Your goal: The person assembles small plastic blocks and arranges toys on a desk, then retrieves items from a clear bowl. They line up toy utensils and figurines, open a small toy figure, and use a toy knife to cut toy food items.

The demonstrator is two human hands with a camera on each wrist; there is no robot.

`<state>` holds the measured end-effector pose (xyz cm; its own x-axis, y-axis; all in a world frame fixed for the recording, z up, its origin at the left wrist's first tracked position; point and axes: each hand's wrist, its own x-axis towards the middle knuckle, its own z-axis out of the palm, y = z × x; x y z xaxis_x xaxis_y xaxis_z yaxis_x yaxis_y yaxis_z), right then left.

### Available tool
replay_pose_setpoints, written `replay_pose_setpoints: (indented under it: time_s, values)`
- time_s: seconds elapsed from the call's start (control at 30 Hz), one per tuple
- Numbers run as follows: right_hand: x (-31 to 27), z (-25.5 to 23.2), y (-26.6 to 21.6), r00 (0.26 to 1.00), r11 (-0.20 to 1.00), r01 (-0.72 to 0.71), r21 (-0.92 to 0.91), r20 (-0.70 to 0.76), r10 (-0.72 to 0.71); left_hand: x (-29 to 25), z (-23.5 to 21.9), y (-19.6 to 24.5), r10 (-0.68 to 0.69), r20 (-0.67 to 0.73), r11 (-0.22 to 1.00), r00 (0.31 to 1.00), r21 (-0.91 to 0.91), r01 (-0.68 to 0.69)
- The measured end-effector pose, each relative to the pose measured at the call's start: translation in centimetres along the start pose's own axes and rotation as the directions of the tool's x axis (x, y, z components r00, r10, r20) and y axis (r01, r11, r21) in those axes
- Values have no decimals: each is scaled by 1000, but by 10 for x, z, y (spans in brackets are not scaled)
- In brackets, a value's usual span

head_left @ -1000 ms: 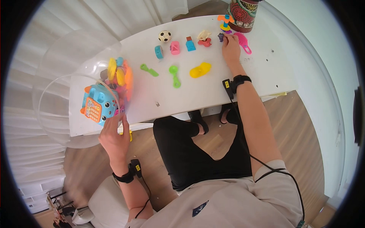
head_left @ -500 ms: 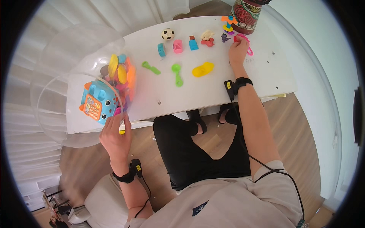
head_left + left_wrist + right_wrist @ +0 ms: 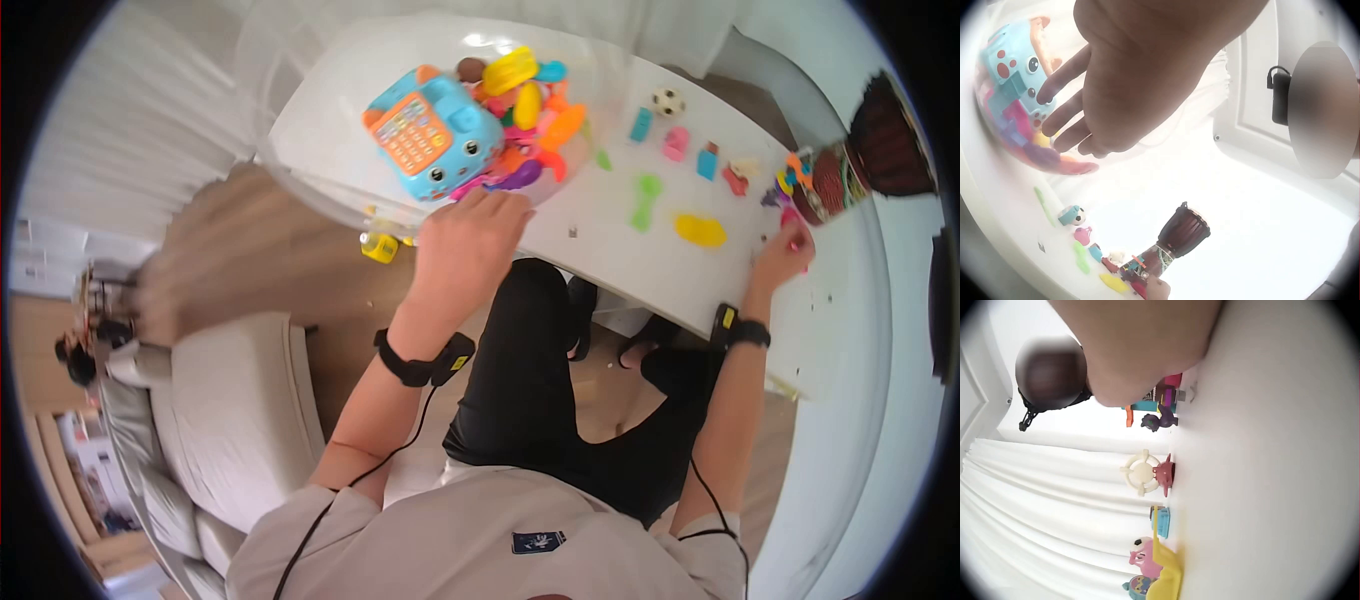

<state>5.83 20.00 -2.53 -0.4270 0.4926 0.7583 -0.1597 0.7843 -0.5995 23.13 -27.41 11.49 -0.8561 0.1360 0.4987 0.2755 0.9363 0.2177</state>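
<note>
Pink plastic hairbrush (image 3: 790, 216) is found at the right end of the white tabletop (image 3: 620, 255), close to the dark brown goblet-shaped drum (image 3: 895, 145). It is judged to be light, stiff and hard to break, perhaps slightly slick where smooth. It is probably best taken by the handle, between thumb and fingers, since a less even hold would be given by a bristled head. Only bright pink patches are shown above and below the fingers; the middle is covered by the right hand (image 3: 783, 258), and finer detail is lost in blur. That hand's fingers are bent over the brush, but whether it is pinched cannot be told: in the right wrist view they are hidden. The left hand (image 3: 475, 235) is placed at the near rim of the clear rounded plastic container (image 3: 335, 208), its fingers loosely extended and slightly spread; whether the rim is touched cannot be told. Inside, a blue toy telephone with an orange keypad (image 3: 430, 140) is seen.
</note>
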Motion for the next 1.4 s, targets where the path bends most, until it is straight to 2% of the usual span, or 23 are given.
replay_pose_setpoints:
  time_s: [0.07,0.1,0.17,0.23,0.3,0.37,0.43,0.47,0.53,0.6,0.7,0.77,0.8,0.87,0.9,0.97,1.1,1.17,1.2,1.27,1.3,1.37,1.4]
  values:
    - [-10,-21,-62,989,974,-133,182,84,120,-3,6,1,76,-34,997,996,14,-76]
    - [-14,-27,-86,990,975,-118,188,98,101,-4,9,1,54,-43,999,998,12,-53]
    - [-23,-43,-130,990,831,26,556,99,-97,-9,14,2,63,26,995,998,77,-65]
    - [-25,-75,-206,896,699,168,695,188,-403,-11,20,2,66,31,993,997,94,-69]
    - [-13,-86,-296,610,581,424,695,255,-750,-16,23,7,74,32,991,997,112,-77]
    - [-14,-79,-369,437,630,378,678,469,-768,-17,22,9,61,40,992,997,110,-65]
    - [-22,-57,-403,254,726,300,618,682,-686,-19,25,11,66,10,992,998,106,-66]
    - [-25,-40,-407,240,720,308,621,682,-691,-20,26,10,72,-13,992,997,104,-70]
    - [-37,1,-411,-183,579,640,506,832,-525,-20,23,10,52,0,995,999,81,-51]
    - [-53,56,-438,-375,537,700,471,882,-284,-21,21,10,34,16,998,999,53,-35]
    - [-77,104,-442,-398,571,700,429,898,-187,-25,20,8,38,11,999,999,19,-38]
    - [-89,123,-427,-352,645,573,506,862,-363,-28,25,10,19,35,1000,999,13,-19]
    - [-90,122,-421,-361,641,575,509,861,-359,-28,27,11,10,34,1000,999,8,-10]
    - [-90,115,-416,-216,820,378,429,903,-372,-27,29,10,33,22,999,999,-2,-33]
    - [-86,110,-423,-218,821,380,427,903,-369,-27,27,9,32,22,999,999,-5,-32]
    - [-74,104,-433,-275,888,245,389,906,-321,-27,24,8,42,78,999,996,-19,-41]
    - [-66,115,-426,-263,963,159,217,950,-170,-23,23,1,104,27,994,994,-40,-103]
    - [-63,117,-418,-177,967,17,253,953,-246,-18,20,0,162,4,986,987,30,-162]
    - [-60,119,-415,-176,967,18,255,953,-248,-16,17,0,163,2,986,987,31,-163]
    - [-56,119,-411,-194,959,-38,281,939,-283,-12,10,-1,85,325,949,942,261,-176]
    - [-55,120,-411,-189,959,-39,282,940,-284,-13,13,1,89,324,948,942,263,-180]
    - [-54,123,-412,-232,957,-52,285,929,-289,-13,18,8,-48,222,904,974,425,-52]
    - [-54,124,-411,-225,957,-54,284,931,-288,-12,18,10,-41,222,903,974,425,-59]
